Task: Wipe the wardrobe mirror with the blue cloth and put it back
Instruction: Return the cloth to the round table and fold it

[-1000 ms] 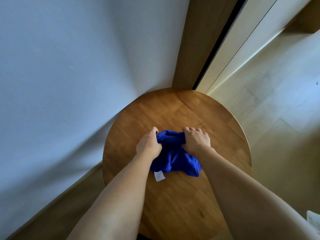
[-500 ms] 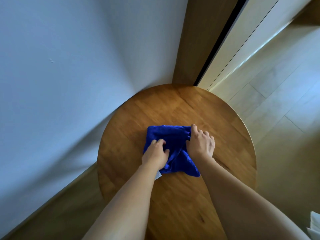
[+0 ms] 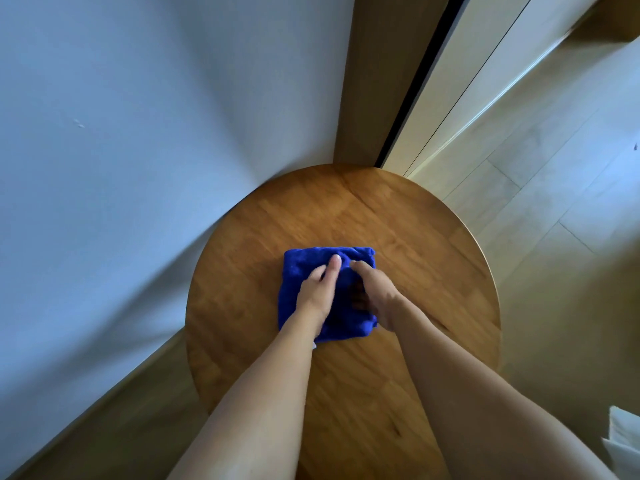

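Note:
The blue cloth [image 3: 294, 271] lies folded into a rough square on the round wooden table [image 3: 415, 237], a little left of its middle. My left hand [image 3: 317, 292] rests flat on top of it with the fingers stretched toward the wall. My right hand [image 3: 375, 292] sits on the cloth's right part, fingers curled down into the fabric. A small white tag peeks out at the cloth's near edge, by my left wrist. The wardrobe's pale sliding door [image 3: 485, 81] runs up behind the table at the upper right; I cannot tell whether it is mirrored.
A white wall [image 3: 138, 133] stands close on the left, touching the table's rim. A brown wardrobe side panel [image 3: 374, 81] rises behind the table. Pale wood floor [image 3: 554, 202] spreads to the right. A white object [image 3: 623, 434] shows at the bottom right edge.
The bunched cloth has been folded and flattened on the table. My left hand moved from its left end onto its top, and my right hand shifted inward over its right part.

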`<act>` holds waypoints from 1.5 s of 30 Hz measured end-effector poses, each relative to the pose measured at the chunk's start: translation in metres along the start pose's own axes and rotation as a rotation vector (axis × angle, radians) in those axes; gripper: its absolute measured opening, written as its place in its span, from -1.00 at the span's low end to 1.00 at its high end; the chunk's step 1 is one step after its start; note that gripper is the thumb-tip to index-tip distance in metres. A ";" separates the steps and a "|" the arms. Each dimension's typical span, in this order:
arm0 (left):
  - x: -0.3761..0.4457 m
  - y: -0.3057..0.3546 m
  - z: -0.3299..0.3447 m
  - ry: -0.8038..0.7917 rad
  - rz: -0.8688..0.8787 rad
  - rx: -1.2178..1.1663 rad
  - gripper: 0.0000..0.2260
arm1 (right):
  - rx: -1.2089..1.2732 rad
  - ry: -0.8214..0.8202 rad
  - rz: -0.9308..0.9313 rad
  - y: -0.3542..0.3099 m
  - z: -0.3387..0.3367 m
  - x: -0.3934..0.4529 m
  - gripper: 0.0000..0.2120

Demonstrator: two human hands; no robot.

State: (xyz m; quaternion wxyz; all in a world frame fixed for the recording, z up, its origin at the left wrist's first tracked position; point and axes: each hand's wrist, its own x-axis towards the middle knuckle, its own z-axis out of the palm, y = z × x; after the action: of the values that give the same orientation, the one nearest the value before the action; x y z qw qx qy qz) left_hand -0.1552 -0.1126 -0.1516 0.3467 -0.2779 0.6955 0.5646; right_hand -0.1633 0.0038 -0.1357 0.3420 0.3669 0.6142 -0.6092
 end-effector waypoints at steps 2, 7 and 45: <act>0.001 0.002 -0.001 0.074 -0.014 -0.076 -0.67 | 0.093 -0.089 0.064 -0.001 0.005 -0.002 -0.66; 0.001 0.002 -0.018 0.419 -0.041 -0.023 -0.69 | -0.454 0.549 -0.068 0.015 -0.007 0.006 -0.83; -0.045 0.045 -0.028 0.253 -0.013 -0.328 -0.85 | 0.386 -0.029 -0.031 -0.015 0.021 -0.046 -0.66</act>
State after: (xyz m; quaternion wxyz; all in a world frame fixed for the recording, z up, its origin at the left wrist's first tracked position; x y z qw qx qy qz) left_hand -0.1678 -0.1305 -0.0857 0.2103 -0.4040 0.6304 0.6287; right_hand -0.1542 -0.0189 -0.0890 0.2646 0.4077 0.4864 -0.7261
